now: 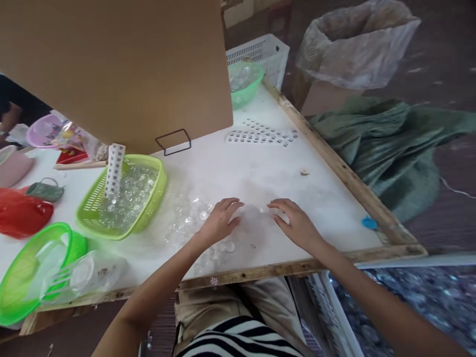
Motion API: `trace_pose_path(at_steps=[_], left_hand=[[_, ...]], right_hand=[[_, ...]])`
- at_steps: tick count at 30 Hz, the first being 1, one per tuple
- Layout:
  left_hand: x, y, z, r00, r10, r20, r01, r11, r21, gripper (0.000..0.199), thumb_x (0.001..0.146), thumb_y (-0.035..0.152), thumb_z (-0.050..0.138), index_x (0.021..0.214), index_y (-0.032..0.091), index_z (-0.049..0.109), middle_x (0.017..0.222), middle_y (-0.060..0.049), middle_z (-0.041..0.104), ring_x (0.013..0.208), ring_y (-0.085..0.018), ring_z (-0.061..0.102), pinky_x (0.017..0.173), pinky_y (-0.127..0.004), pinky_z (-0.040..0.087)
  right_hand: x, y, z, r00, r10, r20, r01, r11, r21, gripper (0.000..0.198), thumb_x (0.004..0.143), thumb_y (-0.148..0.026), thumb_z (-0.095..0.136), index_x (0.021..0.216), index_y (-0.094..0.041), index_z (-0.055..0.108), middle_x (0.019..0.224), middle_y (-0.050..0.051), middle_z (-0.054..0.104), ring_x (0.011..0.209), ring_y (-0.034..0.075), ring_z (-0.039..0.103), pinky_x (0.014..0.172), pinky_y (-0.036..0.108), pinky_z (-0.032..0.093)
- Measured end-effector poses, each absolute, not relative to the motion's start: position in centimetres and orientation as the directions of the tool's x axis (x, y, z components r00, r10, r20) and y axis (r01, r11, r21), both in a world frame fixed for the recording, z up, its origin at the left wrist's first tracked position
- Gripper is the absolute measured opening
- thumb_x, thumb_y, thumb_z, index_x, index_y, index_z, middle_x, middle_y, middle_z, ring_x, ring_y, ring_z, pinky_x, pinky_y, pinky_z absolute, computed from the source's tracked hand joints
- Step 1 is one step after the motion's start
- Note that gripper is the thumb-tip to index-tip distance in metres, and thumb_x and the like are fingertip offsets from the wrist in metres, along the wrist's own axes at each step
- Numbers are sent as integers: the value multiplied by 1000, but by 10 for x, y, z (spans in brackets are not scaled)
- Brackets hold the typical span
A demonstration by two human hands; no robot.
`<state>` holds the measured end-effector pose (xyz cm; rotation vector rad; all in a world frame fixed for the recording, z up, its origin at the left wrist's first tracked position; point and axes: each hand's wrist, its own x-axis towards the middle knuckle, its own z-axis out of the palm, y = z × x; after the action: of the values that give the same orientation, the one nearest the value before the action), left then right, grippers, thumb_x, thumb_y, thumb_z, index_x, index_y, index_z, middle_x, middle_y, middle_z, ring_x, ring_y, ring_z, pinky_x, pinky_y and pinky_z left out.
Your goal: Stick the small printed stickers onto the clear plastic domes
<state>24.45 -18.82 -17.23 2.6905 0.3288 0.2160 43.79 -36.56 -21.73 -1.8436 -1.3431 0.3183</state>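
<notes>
My left hand (219,221) hovers low over the white tabletop (267,173), thumb and fingers apart, with nothing visible between them. Beside it lies a loose spread of small transparent pieces (186,218), like clear plastic or glass beads; some are partly hidden by my left forearm. My right hand (297,225) faces it across a short gap, its fingers curved and parted from the thumb. Something small and shiny (261,210) lies between the hands, too blurred to name. A yellow-green basket (160,181) to the left holds many similar transparent pieces and a printed white strip (115,168).
A large cardboard sheet (122,64) stands at the back. Printed strips (256,136) lie behind my hands. A wooden rim (334,158) edges the table. Left are a green basin (70,248) and a transparent container (98,270); a crate of transparent pieces (409,302) stands lower right.
</notes>
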Motion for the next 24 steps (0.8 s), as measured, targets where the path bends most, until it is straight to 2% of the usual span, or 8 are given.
trace_pose_path(at_steps=[3, 6, 11, 14, 18, 24], left_hand=[[262, -205, -172, 988, 148, 46, 121, -920, 372, 42, 94, 23, 60, 134, 21, 49, 137, -13, 56, 128, -29, 49, 104, -46, 44], [279, -216, -174, 996, 89, -15, 89, -943, 319, 38, 94, 25, 61, 131, 22, 52, 132, -12, 59, 122, -30, 52, 99, -45, 45], [291, -214, -177, 995, 88, -38, 96, -955, 280, 25, 95, 27, 59, 119, 22, 60, 122, -10, 63, 117, -29, 55, 97, -44, 45], [296, -211, -180, 994, 112, -11, 111, -952, 285, 29, 95, 27, 58, 123, 21, 59, 128, -11, 61, 120, -29, 53, 98, -45, 45], [307, -211, -185, 997, 82, 10, 76, -949, 305, 33, 96, 26, 57, 128, 16, 57, 140, -13, 55, 126, -30, 49, 101, -45, 43], [321, -218, -189, 999, -35, -5, -32, -949, 313, 34, 97, 19, 52, 131, 21, 56, 149, -9, 51, 137, -27, 44, 108, -45, 38]], right_hand=[[438, -372, -219, 361, 906, 223, 701, -106, -706, 26, 92, -19, 46, 113, -22, 61, 117, 10, 63, 113, 25, 59, 97, 41, 48], [438, -379, -219, 320, 925, 206, 751, -115, -650, 25, 92, -19, 47, 111, -22, 63, 111, 9, 66, 106, 25, 60, 91, 41, 49], [440, -388, -216, 269, 937, 222, 848, -121, -516, 17, 92, -20, 52, 101, -20, 66, 106, 9, 67, 101, 26, 59, 88, 41, 44], [441, -392, -212, 249, 946, 205, 868, -124, -481, 17, 92, -25, 57, 105, -20, 67, 112, 10, 66, 106, 27, 57, 87, 41, 42], [447, -398, -209, 232, 954, 192, 856, -106, -506, 19, 94, -34, 58, 103, -22, 69, 113, 9, 67, 106, 26, 58, 87, 41, 40], [461, -400, -210, 309, 910, 276, 862, -145, -486, 23, 98, -29, 49, 107, -20, 68, 115, 9, 69, 105, 25, 59, 86, 40, 39]])
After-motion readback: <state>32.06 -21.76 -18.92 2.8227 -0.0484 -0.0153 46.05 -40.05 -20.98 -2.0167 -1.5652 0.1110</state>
